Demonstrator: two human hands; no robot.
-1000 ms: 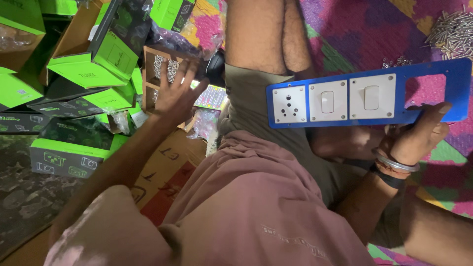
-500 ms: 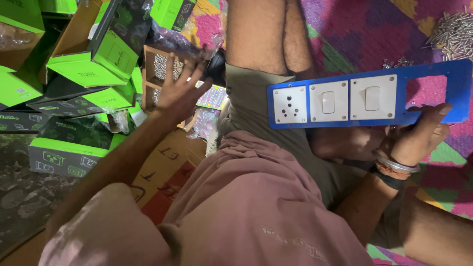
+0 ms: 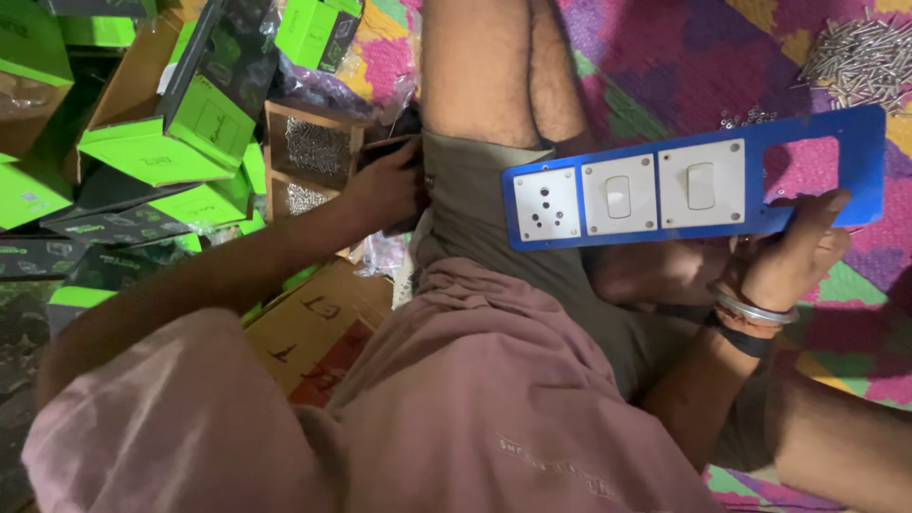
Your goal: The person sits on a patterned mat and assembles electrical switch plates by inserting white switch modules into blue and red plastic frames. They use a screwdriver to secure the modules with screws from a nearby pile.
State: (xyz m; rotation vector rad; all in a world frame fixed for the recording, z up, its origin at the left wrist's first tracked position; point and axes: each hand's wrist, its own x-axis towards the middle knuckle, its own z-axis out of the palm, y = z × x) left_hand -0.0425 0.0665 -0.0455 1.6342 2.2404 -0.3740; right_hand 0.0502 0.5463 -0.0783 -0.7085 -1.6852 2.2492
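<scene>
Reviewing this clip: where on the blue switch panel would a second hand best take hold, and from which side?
Probably the socket end of the blue switch panel, pinching its bare blue border from the long edge. The right hand holds the cutout end, so that end hangs unsupported, and the switches fill the middle.

blue plate (image 3: 845, 128); white switches (image 3: 700, 184); green boxes (image 3: 142, 152); multicoloured mat (image 3: 703, 57)

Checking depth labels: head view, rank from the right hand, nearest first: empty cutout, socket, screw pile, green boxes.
1. Empty cutout, in the blue plate just above the right hand.
2. Socket, at the plate's far left end.
3. Screw pile, top right on the mat.
4. Green boxes, far left.
</scene>
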